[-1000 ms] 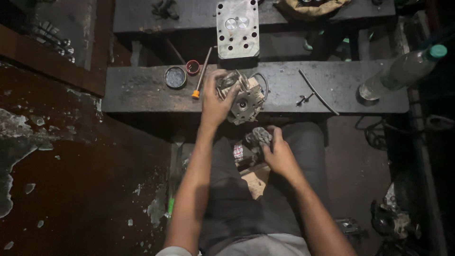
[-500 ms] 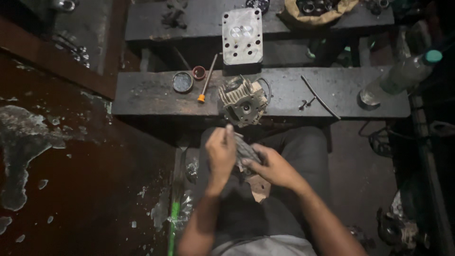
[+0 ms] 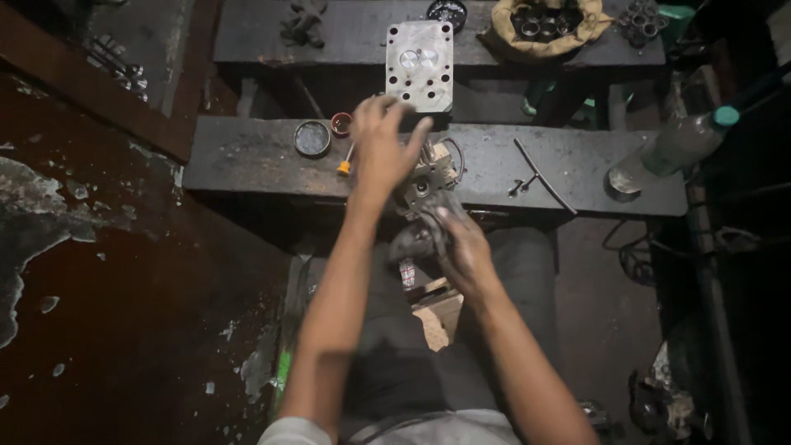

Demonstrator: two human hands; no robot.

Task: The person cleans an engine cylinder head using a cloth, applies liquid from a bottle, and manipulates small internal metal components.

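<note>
Reaching forward, your left hand point(image 3: 383, 144) hangs over the near counter point(image 3: 247, 156) with its fingers spread and nothing in it, just above the small metal engine part point(image 3: 428, 177) that sits at the counter's front edge. Your right hand point(image 3: 461, 247) is lower, over your lap, with its fingers closed around a dark rag or greasy part point(image 3: 420, 235); which of the two it is, the blur does not let you tell. That bundle is touching or nearly touching the underside of the engine part.

Left of your open hand lie a round dark tin point(image 3: 312, 138), a small red cap point(image 3: 341, 124) and a tool with an orange handle point(image 3: 345, 165). To the right are a bent metal rod point(image 3: 544, 175) and a plastic bottle point(image 3: 659, 152).

On the far shelf stands a pale metal block with holes point(image 3: 418, 64), beside a cloth sack of round parts point(image 3: 544, 25).

As a judgement, the work looks midway: the engine part is on the counter, not in hand, and the bundle is not yet set down.
</note>
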